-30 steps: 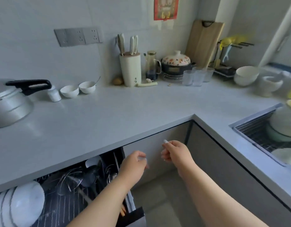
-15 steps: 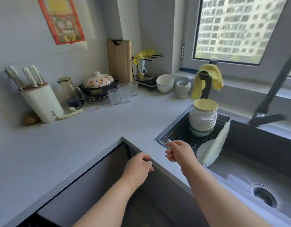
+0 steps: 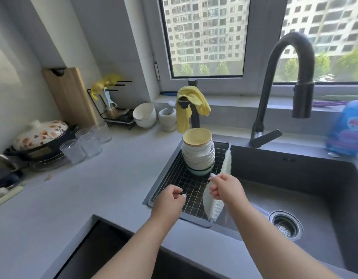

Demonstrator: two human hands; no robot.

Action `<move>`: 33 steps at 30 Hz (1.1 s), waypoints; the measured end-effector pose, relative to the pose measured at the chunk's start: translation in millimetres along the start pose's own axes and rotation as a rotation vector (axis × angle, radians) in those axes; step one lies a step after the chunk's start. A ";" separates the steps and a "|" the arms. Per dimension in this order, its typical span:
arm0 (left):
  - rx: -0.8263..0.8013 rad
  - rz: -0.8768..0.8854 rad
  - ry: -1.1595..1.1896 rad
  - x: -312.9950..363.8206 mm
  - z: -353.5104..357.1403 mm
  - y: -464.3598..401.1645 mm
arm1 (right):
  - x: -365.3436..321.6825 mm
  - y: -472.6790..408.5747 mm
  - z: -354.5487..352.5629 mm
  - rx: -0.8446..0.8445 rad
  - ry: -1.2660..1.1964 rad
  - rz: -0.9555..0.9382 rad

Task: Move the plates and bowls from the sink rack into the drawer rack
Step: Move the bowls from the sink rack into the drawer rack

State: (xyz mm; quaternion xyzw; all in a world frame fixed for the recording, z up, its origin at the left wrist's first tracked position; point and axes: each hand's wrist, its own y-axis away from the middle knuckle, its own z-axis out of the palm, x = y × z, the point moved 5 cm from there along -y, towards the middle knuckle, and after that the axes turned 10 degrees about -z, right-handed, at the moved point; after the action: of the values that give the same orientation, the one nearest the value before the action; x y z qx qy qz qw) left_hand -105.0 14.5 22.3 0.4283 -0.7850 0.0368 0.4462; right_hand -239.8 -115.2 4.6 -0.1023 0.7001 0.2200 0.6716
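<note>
Fingers of the left hand [image 3: 167,200] loosely curled, empty, above the near edge of the sink rack [image 3: 186,184]. Fingers of the right hand [image 3: 226,189] likewise curled, holding nothing, just beside a white plate [image 3: 214,204] standing on edge along the rack's right side. Farther back on the rack, a stack of bowls [image 3: 198,153], yellow-rimmed on top. Right of that, the dark sink [image 3: 294,178] and faucet [image 3: 284,77]; left, the grey surface [image 3: 83,188] with drinking glasses [image 3: 83,143].

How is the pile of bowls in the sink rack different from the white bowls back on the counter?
The bowl stack stands upright and tall on the sink rack, its top bowl yellow inside. The counter bowls are fewer, tipped on their side and white inside. Both sets are nested and mostly white.
</note>
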 end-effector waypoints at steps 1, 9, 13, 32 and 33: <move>0.001 0.014 -0.016 6.3 4.4 -9.1 | -2.0 -8.8 -4.6 0.029 0.042 -0.024; -0.049 0.090 -0.080 39.1 7.3 -90.7 | -42.9 -87.7 -1.7 0.146 0.487 -0.232; -0.074 0.103 -0.087 49.4 2.1 -127.7 | -44.1 -133.2 16.7 0.092 0.753 -0.220; -0.134 0.092 -0.056 42.2 -0.9 -172.0 | -63.3 -173.5 37.3 0.104 0.774 -0.354; -0.136 0.089 -0.052 41.9 -1.4 -171.0 | -66.7 -173.0 36.7 0.106 0.768 -0.375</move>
State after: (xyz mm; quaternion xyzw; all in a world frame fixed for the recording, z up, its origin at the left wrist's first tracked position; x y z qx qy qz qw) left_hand 6.7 -119.5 -1.7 0.3625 -0.8151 -0.0080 0.4518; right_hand -125.9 -261.6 40.8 -0.2677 0.8788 0.0040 0.3951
